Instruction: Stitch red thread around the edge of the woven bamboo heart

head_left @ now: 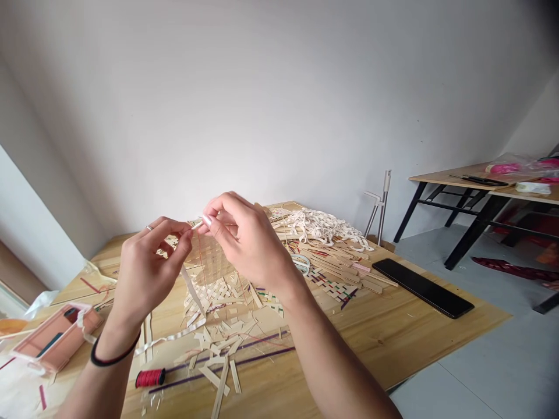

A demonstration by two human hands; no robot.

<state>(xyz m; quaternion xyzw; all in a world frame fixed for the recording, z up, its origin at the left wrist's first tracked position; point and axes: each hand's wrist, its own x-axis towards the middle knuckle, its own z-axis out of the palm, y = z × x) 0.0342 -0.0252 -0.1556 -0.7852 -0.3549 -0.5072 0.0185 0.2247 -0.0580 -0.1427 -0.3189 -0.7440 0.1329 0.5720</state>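
Over a wooden table (384, 340), left hand (151, 269) and right hand (247, 238) pinch one small pale piece (197, 225); woven pieces (329, 284) lie formed, cut strips (223, 381) lie loose, unwoven

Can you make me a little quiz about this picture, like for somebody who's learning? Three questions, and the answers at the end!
1. Pick one. What do the left hand and right hand pinch?
a) a key
b) a thin pale piece
c) a spoon

2. True or false: the black phone lies on the same table as the spool of red thread.

3. Which hand wears a ring?

Key: 1. b; 2. true; 3. the left hand.
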